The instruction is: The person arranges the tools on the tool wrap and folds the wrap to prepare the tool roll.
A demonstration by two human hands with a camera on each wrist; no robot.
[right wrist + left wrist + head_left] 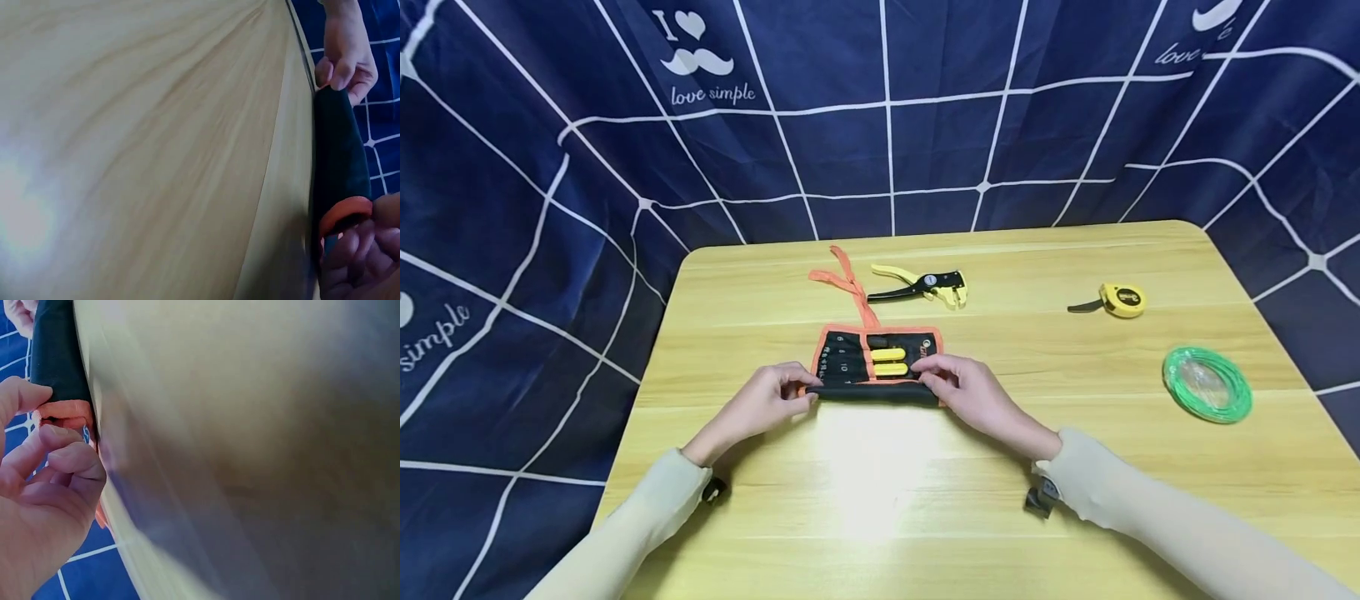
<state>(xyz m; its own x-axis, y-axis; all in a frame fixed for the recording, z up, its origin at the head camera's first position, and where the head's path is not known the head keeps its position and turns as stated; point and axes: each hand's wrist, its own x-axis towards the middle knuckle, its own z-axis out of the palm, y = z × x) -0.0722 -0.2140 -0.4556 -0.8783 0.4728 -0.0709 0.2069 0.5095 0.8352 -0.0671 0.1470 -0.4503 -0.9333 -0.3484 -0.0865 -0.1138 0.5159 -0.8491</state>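
Observation:
A black tool roll with orange trim lies open at the middle of the wooden table, yellow-handled tools showing in its pockets. Its near edge is rolled into a black tube. My left hand pinches the tube's left end, and my right hand pinches its right end. In the left wrist view my left hand has thumb and curled fingers closed on the orange-edged end of the roll. The right wrist view shows my right hand's fingers at the orange rim of the roll.
Orange tie ribbons trail from the roll's far edge. Beyond lie a yellow-and-black wire stripper, a yellow tape measure at the right and a green wire coil near the right edge. A blue grid cloth hangs behind.

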